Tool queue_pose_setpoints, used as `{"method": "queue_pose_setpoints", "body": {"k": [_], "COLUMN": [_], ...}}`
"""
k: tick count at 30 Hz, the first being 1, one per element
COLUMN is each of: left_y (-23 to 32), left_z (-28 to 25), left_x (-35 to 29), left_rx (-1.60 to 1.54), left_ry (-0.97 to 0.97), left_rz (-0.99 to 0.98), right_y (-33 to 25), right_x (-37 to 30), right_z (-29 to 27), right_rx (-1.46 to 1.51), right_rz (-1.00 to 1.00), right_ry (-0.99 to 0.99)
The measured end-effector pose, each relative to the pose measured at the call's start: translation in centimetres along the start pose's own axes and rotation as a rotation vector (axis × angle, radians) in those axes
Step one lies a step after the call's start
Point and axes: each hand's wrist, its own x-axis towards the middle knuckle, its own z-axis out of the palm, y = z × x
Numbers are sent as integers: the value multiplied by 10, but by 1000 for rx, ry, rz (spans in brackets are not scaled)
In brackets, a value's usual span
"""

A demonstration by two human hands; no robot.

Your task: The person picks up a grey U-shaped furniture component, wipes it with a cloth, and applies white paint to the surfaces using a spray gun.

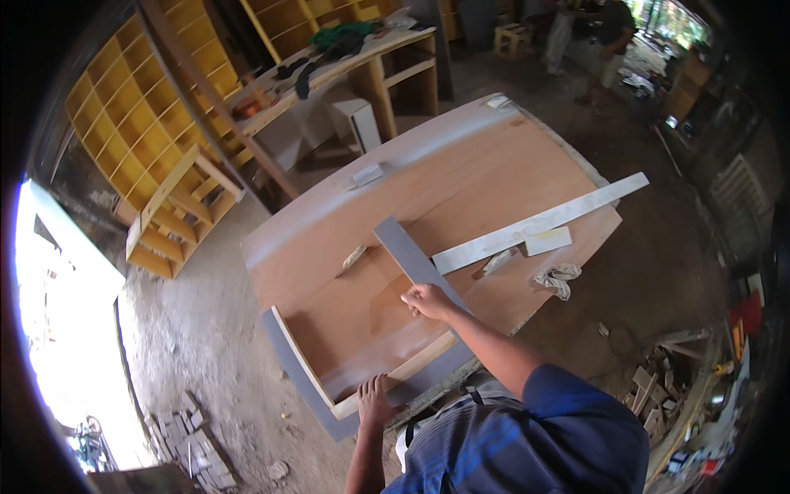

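A grey-faced board frame with pale wood edges lies at the near side of a large brown panel (485, 173). My left hand (374, 402) rests on the near pale wood strip (424, 360) close to the frame's corner, fingers stretched out. Farther right, my right hand (425, 301) is closed beside the right grey board (411, 253), with its fingers curled; what they hold, if anything, is hidden. The left pale strip (301, 354) stands along a grey board (285, 362). A long whitish strip (539, 224) reaches right from the right grey board.
On the panel lie a pale rectangular block (548, 240), a crumpled cloth (559, 280), a small tapered piece (354, 258) and a white block (367, 174). Behind stand a cluttered workbench (403, 41) and yellow shelving (123, 82). Wood scraps (197, 445) lie lower left; a person (613, 41) stands far right.
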Motion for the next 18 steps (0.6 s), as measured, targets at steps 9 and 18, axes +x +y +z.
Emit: {"method": "queue_pose_setpoints", "body": {"k": [9, 18], "left_y": [-9, 10], "left_z": [6, 0], "left_x": [-4, -4], "left_rx": [89, 180], "left_ry": [6, -71], "left_rz": [77, 184], "right_y": [58, 117], "right_x": [-204, -418], "right_z": [-28, 75], "right_rx": [293, 314], "right_rz": [45, 172], "right_ry": [466, 768]}}
